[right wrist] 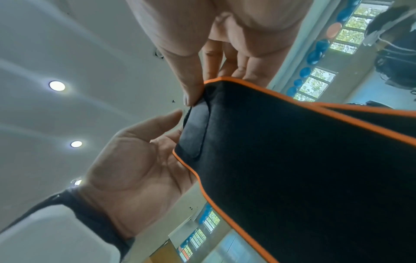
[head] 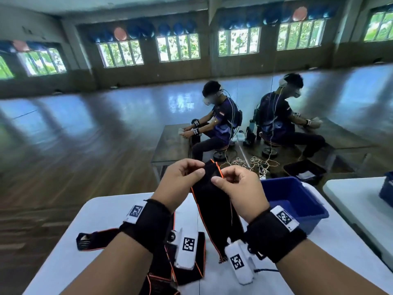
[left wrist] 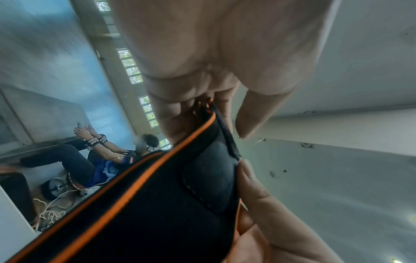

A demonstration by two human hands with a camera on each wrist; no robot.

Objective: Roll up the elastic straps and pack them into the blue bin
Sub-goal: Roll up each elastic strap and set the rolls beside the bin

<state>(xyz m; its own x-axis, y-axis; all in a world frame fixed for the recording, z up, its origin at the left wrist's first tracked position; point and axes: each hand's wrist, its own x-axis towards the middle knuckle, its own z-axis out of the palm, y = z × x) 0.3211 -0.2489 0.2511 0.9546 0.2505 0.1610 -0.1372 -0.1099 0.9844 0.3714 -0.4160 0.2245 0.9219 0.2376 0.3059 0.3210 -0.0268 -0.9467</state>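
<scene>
I hold a black elastic strap (head: pixel 212 201) with orange edging up above the white table (head: pixel 102 213); its lower end hangs down to the tabletop. My left hand (head: pixel 196 170) pinches the strap's top end from the left, thumb in front and fingers behind. My right hand (head: pixel 219 177) pinches the same end from the right. The left wrist view shows the strap (left wrist: pixel 157 204) and its stitched patch under my left hand (left wrist: pixel 211 124). In the right wrist view my right hand (right wrist: pixel 207 85) grips the corner of the strap (right wrist: pixel 292 160). The blue bin (head: pixel 297 209) stands at the right.
More black and orange straps (head: pixel 95 239) lie on the table under my wrists, another pile (head: pixel 189 271) near the front edge. A second white table (head: pixel 357 201) with a blue bin (head: pixel 387 190) is at the right. Beyond, a person sits at a low table by a mirror.
</scene>
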